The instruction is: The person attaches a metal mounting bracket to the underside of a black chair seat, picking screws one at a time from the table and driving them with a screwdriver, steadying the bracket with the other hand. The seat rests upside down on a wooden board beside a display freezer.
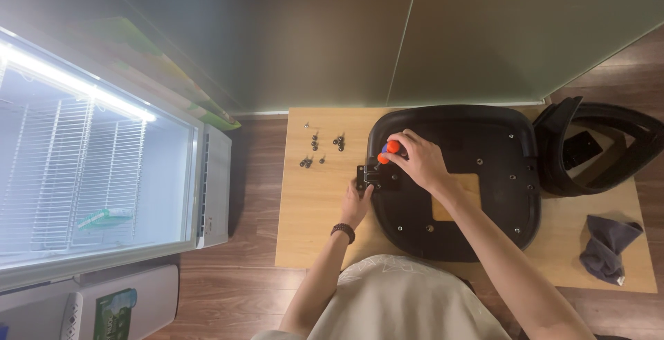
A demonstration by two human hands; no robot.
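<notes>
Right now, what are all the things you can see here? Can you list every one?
Table: one, light wood, middle of the floor.
Chair seat: one, black, upside down on the table.
Bracket: one, black, at the seat's left edge.
Screwdriver: one, orange and blue handle, over the bracket.
Screws: several, dark, loose on the table's left part.
Chair back: one, black, table's right end.
Cloth: one, grey, table's right front corner.
Fridge: one, white, lit, glass door, far left.
Bracelet: one, dark beads, left wrist.
Left hand: steadying the bracket.
Right hand: gripping the screwdriver.
</notes>
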